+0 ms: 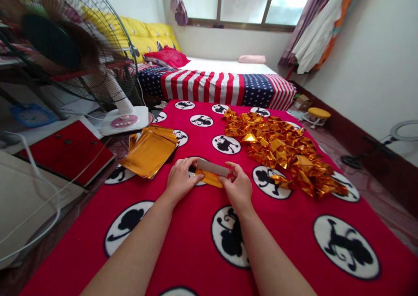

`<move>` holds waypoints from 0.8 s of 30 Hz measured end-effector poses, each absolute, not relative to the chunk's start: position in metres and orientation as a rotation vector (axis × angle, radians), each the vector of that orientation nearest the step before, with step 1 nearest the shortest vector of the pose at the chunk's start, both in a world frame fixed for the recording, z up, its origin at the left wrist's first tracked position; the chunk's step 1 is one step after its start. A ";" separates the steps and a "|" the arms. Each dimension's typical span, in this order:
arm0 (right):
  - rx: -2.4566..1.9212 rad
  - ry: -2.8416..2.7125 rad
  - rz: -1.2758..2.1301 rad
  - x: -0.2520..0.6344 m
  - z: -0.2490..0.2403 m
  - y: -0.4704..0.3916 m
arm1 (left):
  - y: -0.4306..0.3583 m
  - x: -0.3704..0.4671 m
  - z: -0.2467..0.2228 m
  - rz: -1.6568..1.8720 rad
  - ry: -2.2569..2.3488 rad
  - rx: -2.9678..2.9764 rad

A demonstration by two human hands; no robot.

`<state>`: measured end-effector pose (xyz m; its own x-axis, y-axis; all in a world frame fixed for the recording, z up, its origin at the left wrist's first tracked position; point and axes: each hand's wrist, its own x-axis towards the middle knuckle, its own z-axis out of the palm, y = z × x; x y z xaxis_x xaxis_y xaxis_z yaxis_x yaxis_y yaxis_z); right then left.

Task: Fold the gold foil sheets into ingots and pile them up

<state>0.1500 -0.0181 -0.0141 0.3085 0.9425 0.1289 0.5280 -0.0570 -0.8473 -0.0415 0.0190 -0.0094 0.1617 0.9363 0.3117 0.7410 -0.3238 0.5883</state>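
Between my two hands is a sheet of gold foil paper (210,179), partly folded, with its pale grey back (212,167) showing along the far side. My left hand (183,178) pinches its left end, thumb on the near gold part and fingers behind. At the right end, my right hand (237,185) grips it the same way. A stack of flat gold foil sheets (152,150) lies to the left of my left hand. Beyond my right hand spreads a heap of folded gold foil pieces (277,141), with one small piece (281,181) at its near edge.
A red cloth with monkey prints (196,243) covers the table. An electric fan (124,117) stands at the left beside a red panel (68,150). A bed with a striped, starred cover (209,87) is at the back. A yellow stool (318,113) sits right.
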 end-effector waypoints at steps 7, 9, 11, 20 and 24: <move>-1.353 -1.203 0.753 0.145 -0.015 -0.015 | 0.019 -0.042 -0.010 0.982 1.404 1.808; -1.352 -1.198 0.741 0.144 -0.012 -0.015 | 0.019 -0.040 -0.010 1.051 1.279 1.627; -1.401 -1.208 0.715 0.144 -0.011 -0.015 | 0.018 -0.037 -0.008 1.122 1.213 1.500; -1.385 -1.205 0.830 0.147 -0.012 -0.012 | 0.013 -0.028 -0.001 1.129 1.151 1.379; -1.347 -1.168 0.866 0.149 -0.009 -0.012 | 0.014 -0.031 0.000 1.128 1.183 1.352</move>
